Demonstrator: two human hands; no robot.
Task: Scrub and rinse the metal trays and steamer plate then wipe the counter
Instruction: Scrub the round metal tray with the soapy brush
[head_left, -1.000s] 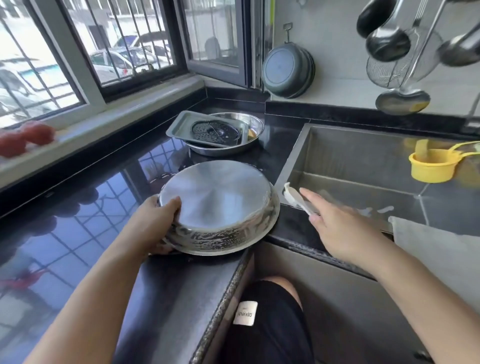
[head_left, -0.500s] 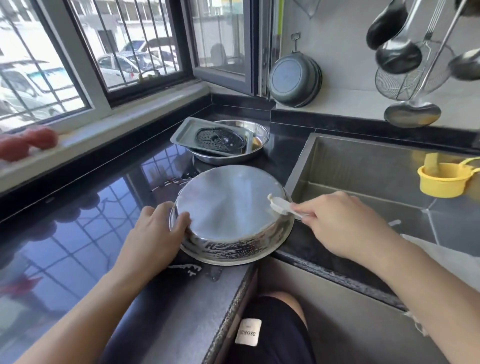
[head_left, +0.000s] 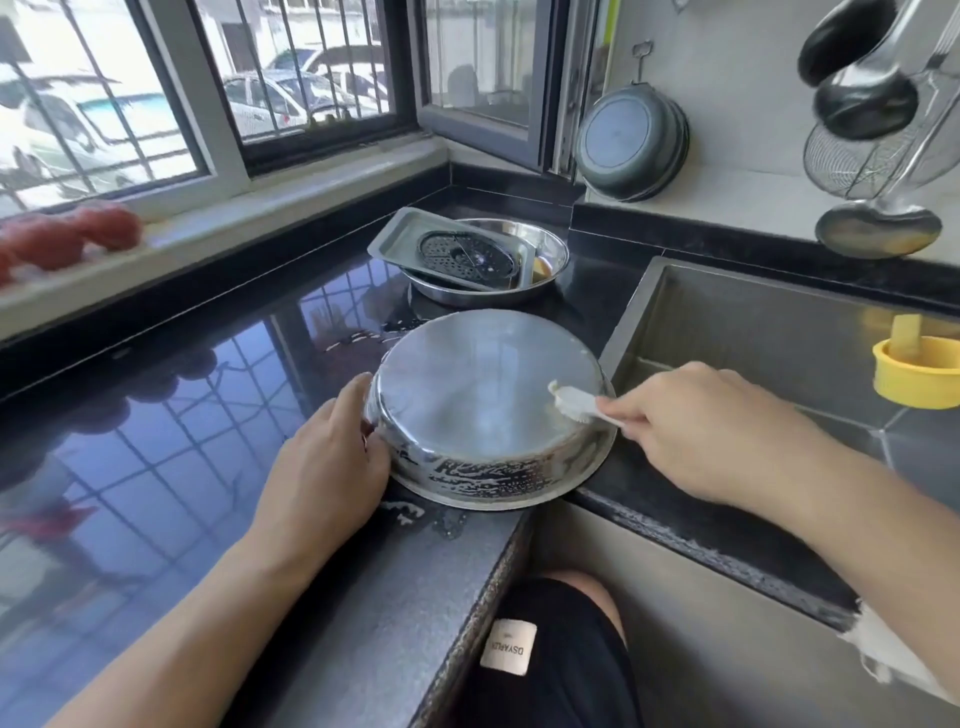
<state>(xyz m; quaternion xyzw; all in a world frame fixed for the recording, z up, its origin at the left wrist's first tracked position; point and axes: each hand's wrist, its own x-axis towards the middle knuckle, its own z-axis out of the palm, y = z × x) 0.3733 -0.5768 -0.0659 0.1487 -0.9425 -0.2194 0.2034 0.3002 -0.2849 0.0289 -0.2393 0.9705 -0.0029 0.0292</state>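
Inverted tray (head_left: 488, 400) sits on the wet counter (head_left: 156, 467). Left hand (head_left: 324, 467) fingers curl round its near-left rim. Right hand (head_left: 696, 421) pinches the brush (head_left: 574, 401), bristles touching the tray's top right. Risk: brush pressure could slide the tray sinkward if the left grip loosens.

One head-worn wide-angle view, looking forward and down; close over the counter (head_left: 156, 415), sink (head_left: 753, 332) at right.

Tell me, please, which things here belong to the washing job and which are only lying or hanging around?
Job:
upturned round tray
white brush
rectangular tray
steamer plate
round basin
sink
counter

Not the job:
yellow cup
hanging ladles
wire strainer
dark pan
red things on the sill
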